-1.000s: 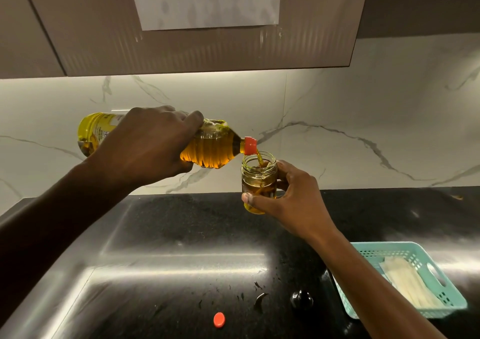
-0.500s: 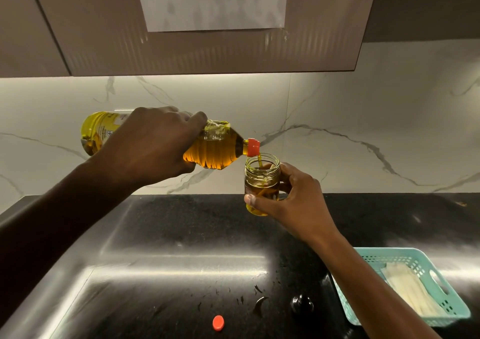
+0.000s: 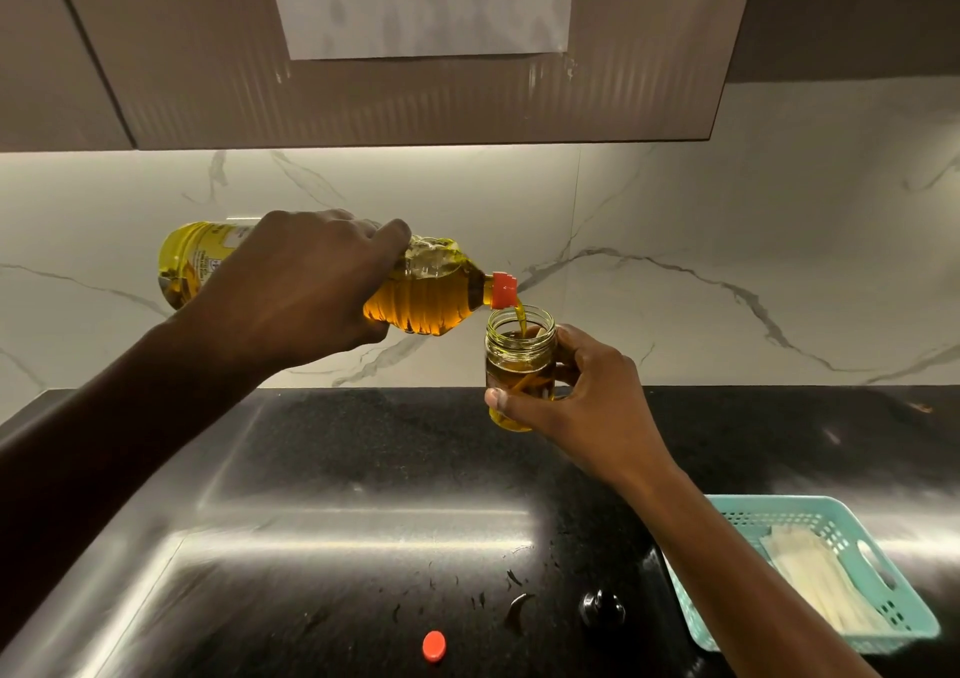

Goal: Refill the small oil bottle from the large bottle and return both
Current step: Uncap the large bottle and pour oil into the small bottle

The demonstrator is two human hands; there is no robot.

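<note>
Our left hand [image 3: 306, 288] wraps around the middle of the large bottle [image 3: 431, 293], fingers curled over its top, and holds it tipped nearly flat in the air above the black counter [image 3: 415, 449]. Its orange neck [image 3: 504, 290] points right and down, just over the open mouth of the small jar [image 3: 519, 365]. A thin stream of oil [image 3: 521, 319] runs from the neck into the jar. Our right hand [image 3: 587, 402] grips the jar from the right side, thumb across the front and fingers behind, and holds it upright off the counter. The jar is well over half full. Near the front edge lie an orange cap [image 3: 434, 645] and, to its right, a dark lid [image 3: 602, 609]. A teal basket [image 3: 779, 514] with pale contents sits at the right.
</note>
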